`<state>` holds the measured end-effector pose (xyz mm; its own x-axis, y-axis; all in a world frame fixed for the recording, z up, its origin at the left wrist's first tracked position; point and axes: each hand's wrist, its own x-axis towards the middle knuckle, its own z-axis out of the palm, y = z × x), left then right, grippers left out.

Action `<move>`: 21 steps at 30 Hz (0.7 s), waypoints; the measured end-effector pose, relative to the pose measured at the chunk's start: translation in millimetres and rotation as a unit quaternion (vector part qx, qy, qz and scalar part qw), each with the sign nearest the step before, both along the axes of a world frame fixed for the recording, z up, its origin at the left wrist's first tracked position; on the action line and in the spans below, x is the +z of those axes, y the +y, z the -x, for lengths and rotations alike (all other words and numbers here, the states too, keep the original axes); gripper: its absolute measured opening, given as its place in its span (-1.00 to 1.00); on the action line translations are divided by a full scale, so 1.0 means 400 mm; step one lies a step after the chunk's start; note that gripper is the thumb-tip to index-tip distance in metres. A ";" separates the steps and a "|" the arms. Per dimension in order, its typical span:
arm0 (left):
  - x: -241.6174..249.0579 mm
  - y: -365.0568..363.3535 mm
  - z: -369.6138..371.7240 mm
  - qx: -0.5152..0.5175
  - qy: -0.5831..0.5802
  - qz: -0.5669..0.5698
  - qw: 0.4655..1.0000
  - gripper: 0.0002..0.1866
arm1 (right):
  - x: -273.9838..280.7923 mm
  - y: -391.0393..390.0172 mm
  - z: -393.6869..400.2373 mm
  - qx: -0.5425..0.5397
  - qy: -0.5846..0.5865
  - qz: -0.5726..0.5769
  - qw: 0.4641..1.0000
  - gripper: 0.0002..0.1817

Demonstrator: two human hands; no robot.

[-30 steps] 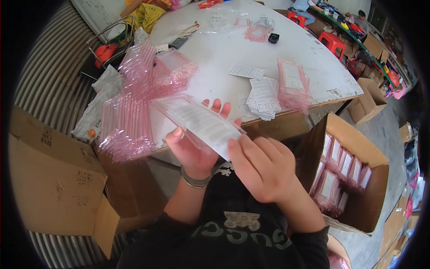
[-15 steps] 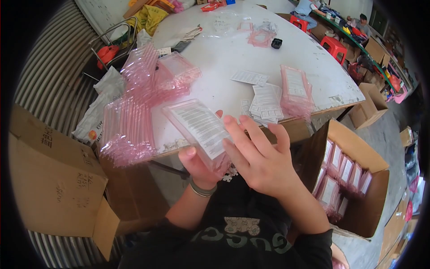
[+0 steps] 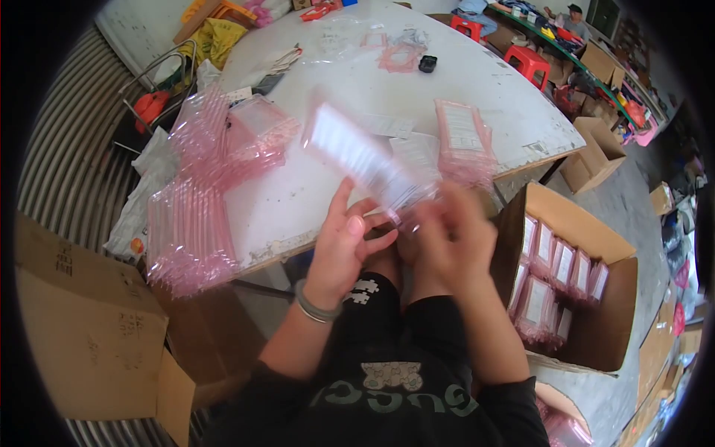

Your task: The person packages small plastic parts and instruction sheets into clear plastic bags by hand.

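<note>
The right hand [image 3: 456, 235] is blurred, yet its thumb and fingers are seen closed on the lower right end of a pink pouch [image 3: 365, 160]; the pouch is up in the air over the near edge of the table [image 3: 261, 212], tilted, its other end pointing toward the far left, with a printed card [image 3: 339, 138] showing white through it; the left hand [image 3: 350, 238] is just beside the pouch's lower end, its fingers parted and bent, and I cannot tell whether a fingertip touches; a bracelet [image 3: 316, 307] circles the left wrist

Behind the pouch, and partly hidden by it, loose cards [image 3: 417, 153] lie toward the near edge; to their right, nearer the right corner, is a stack of filled pouches [image 3: 463, 138]; pink sleeves [image 3: 190, 231] cover the near left corner in a thick pile, and more run up along the left edge; farther back lie a clear bag [image 3: 328, 41], some pink sheets [image 3: 398, 58] and a small black object [image 3: 427, 64], the last toward the curved right edge

Below the right corner an open box [image 3: 577, 227] holds rows of filled pouches; a carton [image 3: 89, 320] is below the near left corner; beyond the right edge are red stools [image 3: 529, 63] and a person [image 3: 572, 26] at a long bench
</note>
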<state>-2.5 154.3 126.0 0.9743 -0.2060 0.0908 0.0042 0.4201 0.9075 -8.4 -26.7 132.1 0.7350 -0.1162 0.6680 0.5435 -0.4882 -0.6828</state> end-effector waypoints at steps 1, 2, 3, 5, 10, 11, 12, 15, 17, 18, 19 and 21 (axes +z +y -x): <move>0.008 0.021 -0.016 -0.036 -0.008 -0.028 0.999 -0.25 | -0.040 -0.057 -0.050 0.014 0.040 -0.108 0.993 -0.62; 0.015 0.070 -0.125 0.129 -0.156 -0.266 0.942 -0.37 | 0.012 -0.115 -0.111 0.021 0.118 -0.352 0.928 -0.68; 0.015 0.093 -0.169 0.196 -0.197 -0.314 0.908 -0.38 | 0.007 -0.124 -0.119 0.029 0.121 -0.359 0.925 -0.69; 0.056 0.244 -0.366 0.353 -0.258 -0.554 0.709 -0.37 | 0.008 -0.191 -0.206 0.020 0.133 -0.435 0.890 -0.65; 0.078 0.405 -0.638 0.302 -0.032 -0.766 0.567 -0.21 | 0.000 -0.243 -0.323 -0.032 0.228 -0.476 0.849 -0.49; 0.085 0.415 -0.640 0.253 0.001 -0.807 0.533 -0.17 | 0.003 -0.235 -0.333 -0.083 0.241 -0.382 0.888 -0.48; 0.095 0.424 -0.640 0.202 0.036 -0.843 0.498 -0.13 | 0.007 -0.232 -0.318 -0.132 0.248 -0.283 0.917 -0.48; 0.064 0.442 -0.675 0.307 0.073 -0.796 0.516 -0.07 | -0.040 -0.208 -0.169 -0.118 0.167 -0.227 0.952 -0.60; 0.057 0.445 -0.673 0.332 0.058 -0.791 0.510 -0.15 | -0.089 -0.183 -0.121 -0.096 0.146 -0.222 0.959 -0.66; 0.068 0.433 -0.646 0.357 0.031 -0.792 0.495 -0.18 | -0.109 -0.163 -0.102 -0.084 0.138 -0.220 0.962 -0.69; 0.077 0.424 -0.635 0.383 0.001 -0.787 0.483 -0.21 | -0.114 -0.147 -0.082 -0.055 0.142 -0.217 0.964 -0.72; 0.085 0.444 -0.629 0.408 -0.045 -0.743 0.528 -0.29 | -0.116 -0.100 -0.051 0.007 0.149 -0.216 0.965 -0.78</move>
<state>249.1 331.9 160.0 0.7995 0.3706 0.4727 0.3012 -0.9282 0.2182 12.0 -66.7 85.8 0.8906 -0.3252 0.3178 0.2959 -0.1162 -0.9481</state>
